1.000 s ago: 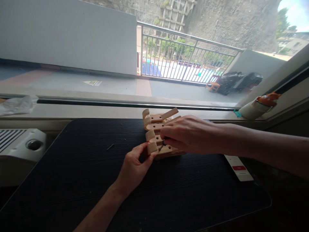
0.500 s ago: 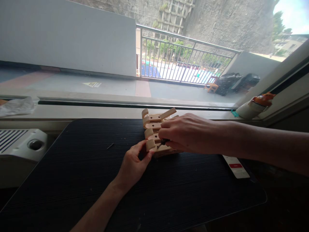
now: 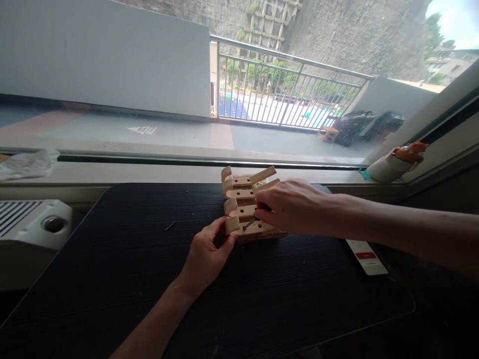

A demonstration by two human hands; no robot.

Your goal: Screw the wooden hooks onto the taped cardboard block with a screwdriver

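Observation:
Pale wooden hooks [image 3: 245,193], several of them with round dark holes, stand in a row at the far edge of the black table. My left hand [image 3: 209,249] pinches the rounded end of the nearest wooden hook [image 3: 232,225] between thumb and fingers. My right hand [image 3: 286,204] is closed round a small dark-handled screwdriver [image 3: 250,222]. Its thin shaft slants down to the left, and the tip is at the nearest hook's left hole. Most of the handle is hidden in my fingers. My right hand also covers the right part of the nearer hooks.
A loose dark screw [image 3: 170,226] lies on the black table [image 3: 112,279] to the left. A phone with a lit screen [image 3: 366,257] rests at the right. On the windowsill are a white bottle with an orange top [image 3: 398,162] and a crumpled plastic bag [image 3: 28,163].
My right hand dipped toward the nearest hook, then rose slightly to the right, baring more of the screwdriver's shaft. My left hand keeps its grip. The view has shifted slightly.

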